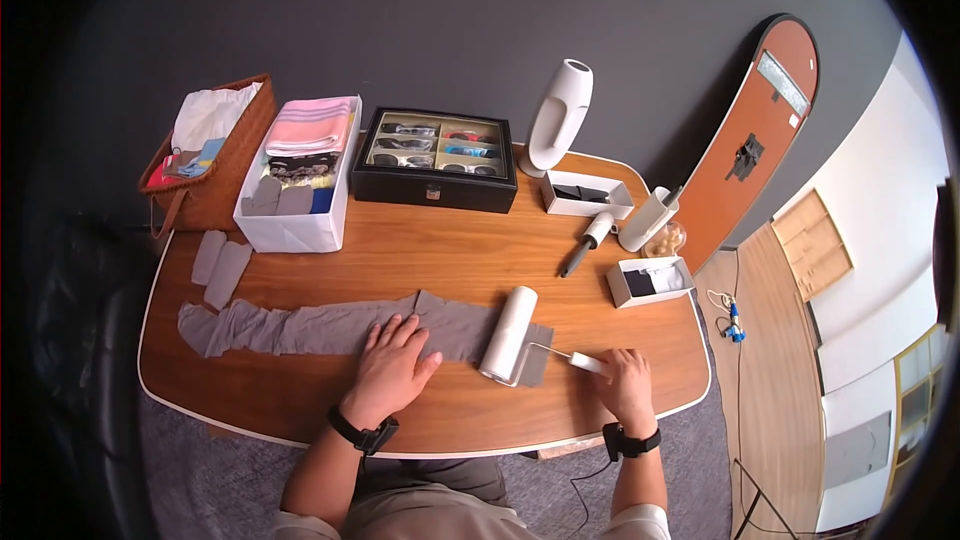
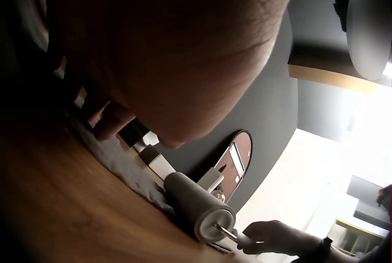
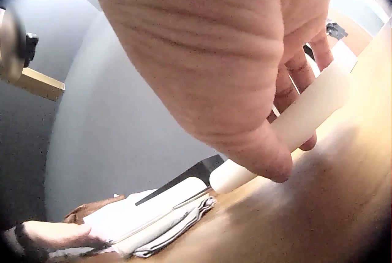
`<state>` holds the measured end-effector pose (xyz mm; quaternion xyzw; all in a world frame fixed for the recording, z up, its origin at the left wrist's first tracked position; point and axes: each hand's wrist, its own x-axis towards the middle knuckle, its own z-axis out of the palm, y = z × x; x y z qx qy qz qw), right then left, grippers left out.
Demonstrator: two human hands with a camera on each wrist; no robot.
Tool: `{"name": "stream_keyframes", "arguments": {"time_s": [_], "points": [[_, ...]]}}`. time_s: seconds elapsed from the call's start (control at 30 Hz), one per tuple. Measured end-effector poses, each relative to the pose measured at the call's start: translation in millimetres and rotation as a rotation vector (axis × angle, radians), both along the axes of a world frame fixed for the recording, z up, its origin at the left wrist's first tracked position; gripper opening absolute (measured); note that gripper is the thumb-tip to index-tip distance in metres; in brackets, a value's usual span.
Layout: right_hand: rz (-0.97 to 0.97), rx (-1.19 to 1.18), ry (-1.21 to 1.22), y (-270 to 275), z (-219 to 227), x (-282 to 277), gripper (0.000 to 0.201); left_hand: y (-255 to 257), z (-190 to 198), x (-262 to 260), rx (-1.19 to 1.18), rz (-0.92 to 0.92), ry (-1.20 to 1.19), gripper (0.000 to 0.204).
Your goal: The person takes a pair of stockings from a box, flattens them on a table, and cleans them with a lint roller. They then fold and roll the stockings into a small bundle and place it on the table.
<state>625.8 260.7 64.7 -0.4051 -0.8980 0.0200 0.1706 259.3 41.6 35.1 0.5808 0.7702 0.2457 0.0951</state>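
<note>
A long grey cloth point(image 1: 310, 328) lies stretched across the table, wrinkled at its left end. My left hand point(image 1: 393, 368) rests on its middle with fingers spread. Across the cloth's right part lies a white lint roller point(image 1: 510, 333), its roll also visible in the left wrist view point(image 2: 199, 205). My right hand point(image 1: 628, 385) holds the roller's white handle point(image 1: 590, 364); in the right wrist view the thumb and fingers lie around the handle point(image 3: 312, 113).
Two rolled grey cloths point(image 1: 228, 274) lie at the left, below a white box point(image 1: 290, 233) of folded textiles. Behind are a wicker basket point(image 1: 225, 190), a black glasses case point(image 1: 435, 190) and a white sculpture point(image 1: 558, 118). A second roller point(image 1: 597, 230) and small white boxes point(image 1: 655, 298) stand right.
</note>
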Motion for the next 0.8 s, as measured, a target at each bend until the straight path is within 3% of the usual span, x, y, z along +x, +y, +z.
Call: {"name": "stream_keyframes", "arguments": {"time_s": [0.2, 0.57, 0.8], "points": [[0.018, -0.058, 0.026, -5, 2, -18, 0.025, -1, -1, 0, 0.002, 0.0, 0.013, 0.055], [-0.172, 0.023, 0.008, -6, -7, 55, 0.017, -1, 2, 0, -0.001, -0.021, 0.031, 0.055], [-0.065, 0.043, 0.034, -6, 0, 21, 0.018, -1, 0, 0, -0.011, -0.017, 0.037, 0.056]]}}
